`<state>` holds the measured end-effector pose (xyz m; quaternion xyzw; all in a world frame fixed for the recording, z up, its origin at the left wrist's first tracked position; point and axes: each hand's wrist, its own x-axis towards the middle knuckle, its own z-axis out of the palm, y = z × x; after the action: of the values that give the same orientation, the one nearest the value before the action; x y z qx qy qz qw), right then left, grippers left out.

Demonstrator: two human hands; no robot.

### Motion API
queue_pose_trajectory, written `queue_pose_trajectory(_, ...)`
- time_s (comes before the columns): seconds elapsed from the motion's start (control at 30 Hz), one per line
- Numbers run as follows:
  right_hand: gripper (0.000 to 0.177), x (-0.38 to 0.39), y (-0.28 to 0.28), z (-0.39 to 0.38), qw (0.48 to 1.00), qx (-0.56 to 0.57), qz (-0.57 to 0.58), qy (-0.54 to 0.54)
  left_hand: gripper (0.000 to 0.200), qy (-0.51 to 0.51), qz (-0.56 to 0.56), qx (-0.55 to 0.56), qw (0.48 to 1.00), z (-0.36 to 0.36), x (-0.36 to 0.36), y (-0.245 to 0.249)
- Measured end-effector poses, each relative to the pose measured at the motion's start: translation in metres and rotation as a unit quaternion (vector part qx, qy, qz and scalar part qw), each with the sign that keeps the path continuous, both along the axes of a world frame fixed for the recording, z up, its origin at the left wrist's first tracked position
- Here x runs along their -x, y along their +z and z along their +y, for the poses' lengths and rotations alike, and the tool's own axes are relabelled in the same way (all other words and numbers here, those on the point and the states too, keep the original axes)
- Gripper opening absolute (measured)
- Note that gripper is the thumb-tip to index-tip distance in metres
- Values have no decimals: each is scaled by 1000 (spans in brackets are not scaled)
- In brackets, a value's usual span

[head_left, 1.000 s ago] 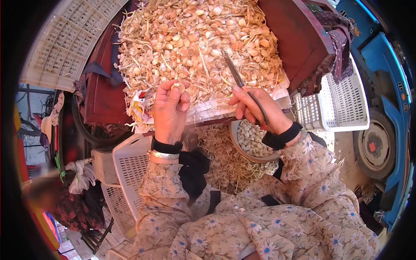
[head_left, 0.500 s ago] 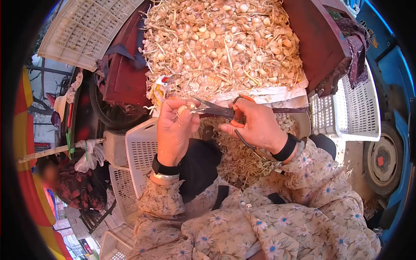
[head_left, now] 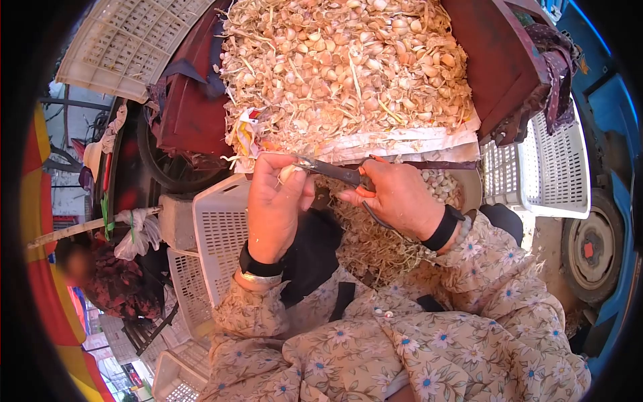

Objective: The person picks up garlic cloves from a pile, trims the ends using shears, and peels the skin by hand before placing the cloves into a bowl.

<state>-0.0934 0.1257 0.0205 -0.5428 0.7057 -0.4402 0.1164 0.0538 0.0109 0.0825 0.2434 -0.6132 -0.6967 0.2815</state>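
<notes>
My left hand (head_left: 274,208) pinches a pale garlic clove (head_left: 289,174) between thumb and fingers. In my right hand (head_left: 406,199) is a pair of scissors (head_left: 341,174) with orange handles and dark blades. The blades look closed, and their tips touch the top of the clove. Just beyond both hands, a large heap of garlic cloves and dry skins (head_left: 348,74) lies on a white sheet (head_left: 415,142) between dark red side panels.
White plastic crates stand at left (head_left: 224,234) and right (head_left: 552,157). Below my hands lie dry stalks (head_left: 368,254) and a basin of cloves (head_left: 443,186). Another person (head_left: 124,281) is at the far left. A wheel (head_left: 589,248) is at the right.
The scissor blades have gone from spread to closed at the clove. My left hand has shifted slightly right.
</notes>
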Motion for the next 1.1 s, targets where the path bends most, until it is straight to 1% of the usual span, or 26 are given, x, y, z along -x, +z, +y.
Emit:
queue_pose_trajectory(0.07, 44, -4, -5, 1, 1000, 1, 13, 23, 13, -6, -47, 15, 999, -5, -12, 3)
queue_pose_trajectory(0.13, 46, -6, -5, 1, 999, -12, -16, 50, 13, -11, -115, 47, 992, -11, -31, 6)
queue_pose_trajectory(0.17, 46, -7, -5, 1, 997, -18, -32, 63, 10, 18, -132, 73, 988, -13, -40, 7)
queue_pose_trajectory(0.2, 47, -8, -6, 2, 997, -16, -58, 54, 11, 17, -212, 130, 968, -20, -57, 8)
queue_pose_trajectory(0.23, 48, -7, -7, 3, 996, -12, -82, 45, 11, 12, -302, 130, 944, -37, -84, 4)
queue_pose_trajectory(0.27, 48, -5, -6, 3, 993, -7, -107, 38, 11, 20, -392, 169, 904, -51, -108, -2)
queue_pose_trajectory(0.3, 48, -2, -2, 3, 989, -19, -147, 19, 11, 29, -480, 206, 852, -64, -135, -9)
queue_pose_trajectory(0.33, 48, 2, 4, 5, 982, -31, -187, 1, 11, -38, -538, 376, 753, -80, -175, -20)
queue_pose_trajectory(0.37, 48, 7, 7, 4, 973, -44, -225, -17, 12, -102, -571, 529, 619, -92, -201, -27)
queue_pose_trajectory(0.47, 51, 26, -12, -4, 933, 14, -358, -36, 17, 5, -475, 639, 605, -107, -190, -23)
queue_pose_trajectory(0.5, 52, 31, -1, -1, 907, -26, -419, -29, 15, 61, -480, 445, 754, -102, -154, -13)
queue_pose_trajectory(0.57, 52, 34, 4, -1, 893, -18, -449, -31, 14, 65, -361, 452, 813, -95, -83, -4)
queue_pose_trajectory(0.63, 53, 38, 3, -1, 881, -22, -472, -25, 14, 20, -313, 474, 823, -103, -19, -11)
queue_pose_trajectory(0.67, 53, 40, 2, -2, 879, -22, -475, -25, 15, -5, -284, 511, 811, -112, 9, -19)
queue_pose_trajectory(0.7, 53, 42, 2, -2, 878, -21, -478, -25, 15, -18, -277, 513, 812, -129, 35, -34)
queue_pose_trajectory(0.73, 53, 43, 1, -2, 876, -22, -481, -25, 14, 1, -294, 500, 814, -134, 61, -40)
queue_pose_trajectory(0.77, 52, 45, 2, -1, 871, -22, -489, -28, 19, -23, -311, 543, 780, -145, 79, -49)
queue_pose_trajectory(0.8, 52, 47, 6, 0, 870, -26, -491, -24, 19, -36, -367, 498, 785, -143, 98, -46)
queue_pose_trajectory(0.83, 52, 50, 11, 3, 869, -30, -494, -21, 17, -80, -357, 443, 818, -143, 110, -46)
queue_pose_trajectory(0.87, 52, 50, 12, 5, 865, -37, -500, -19, 16, -127, -347, 383, 847, -139, 117, -48)
queue_pose_trajectory(0.97, 51, 51, 4, 3, 865, -25, -500, -25, 15, -194, -369, 487, 767, -123, 117, -47)
queue_pose_trajectory(1.07, 50, 48, 6, 3, 863, -9, -505, -23, 14, -179, -407, 478, 757, -127, 107, -59)
queue_pose_trajectory(1.1, 50, 48, 5, 3, 865, -8, -502, -19, 16, -172, -377, 458, 787, -127, 103, -61)
